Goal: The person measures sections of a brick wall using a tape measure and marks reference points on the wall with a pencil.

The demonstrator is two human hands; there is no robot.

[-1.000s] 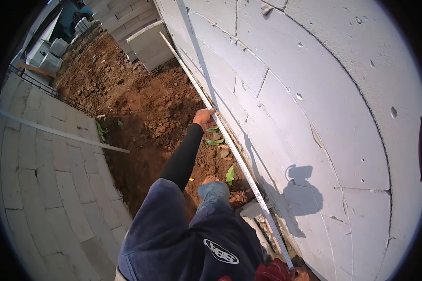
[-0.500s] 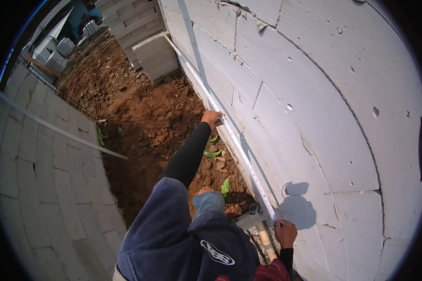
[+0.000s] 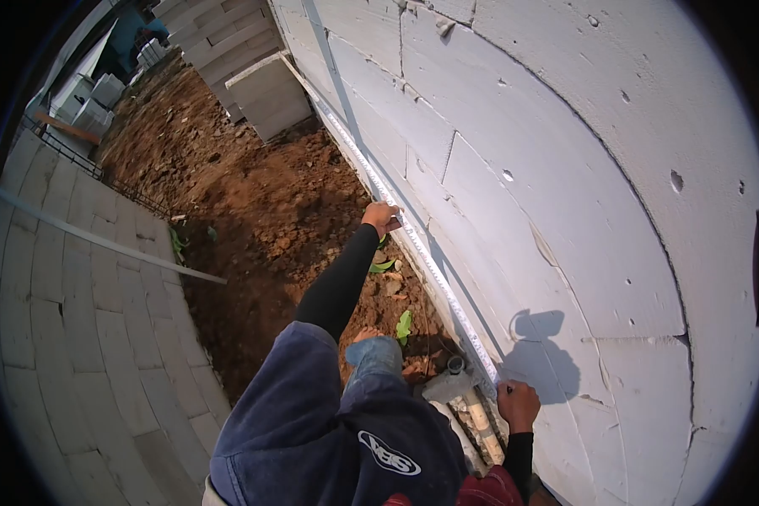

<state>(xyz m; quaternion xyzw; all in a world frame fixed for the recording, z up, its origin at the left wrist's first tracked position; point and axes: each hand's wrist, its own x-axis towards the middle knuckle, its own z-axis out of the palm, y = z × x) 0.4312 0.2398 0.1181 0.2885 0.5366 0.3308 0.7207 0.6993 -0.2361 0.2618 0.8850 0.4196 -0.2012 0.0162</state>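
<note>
A long white measuring tape (image 3: 447,291) with printed marks is stretched along the foot of the pale block wall (image 3: 557,244). My left hand (image 3: 383,218), on an outstretched arm in a black sleeve, is closed round the tape partway along its length. Lower down, my right hand (image 3: 519,405) grips the near part of the tape against the wall. Something small and dark shows by its fingertips, too small to name. Beyond my left hand the tape runs on toward a grey block (image 3: 270,94) by the wall.
Brown loose soil (image 3: 253,211) lies between the two walls. A second block wall (image 3: 93,337) rises at left, with a thin pale strip (image 3: 110,236) crossing it. Near my right hand, pipes (image 3: 483,426) stick out of the ground. Stacked blocks (image 3: 219,38) stand at the back.
My right hand sits slightly higher and farther right, still on the tape. My left hand keeps its hold, and the view has shifted a little.
</note>
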